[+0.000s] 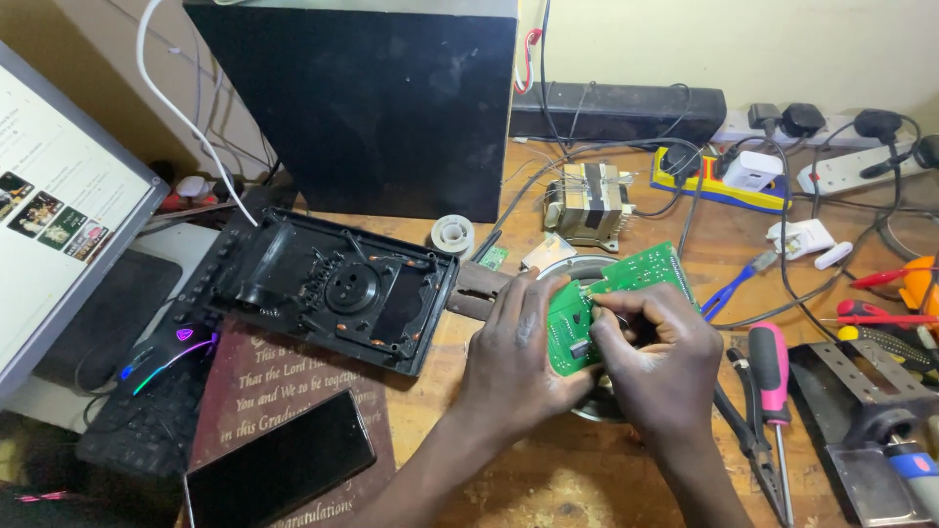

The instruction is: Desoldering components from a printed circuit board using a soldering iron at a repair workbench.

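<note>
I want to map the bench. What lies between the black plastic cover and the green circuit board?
In the head view, a brown metal bracket lies between the black plastic cover and the green circuit board, on the wooden bench.

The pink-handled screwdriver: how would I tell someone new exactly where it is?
Start at the wooden workbench and go right of the hands holding the green circuit board. The pink-handled screwdriver lies there, tip toward the near edge, beside dark pliers. No other tool there has a pink grip.
</note>
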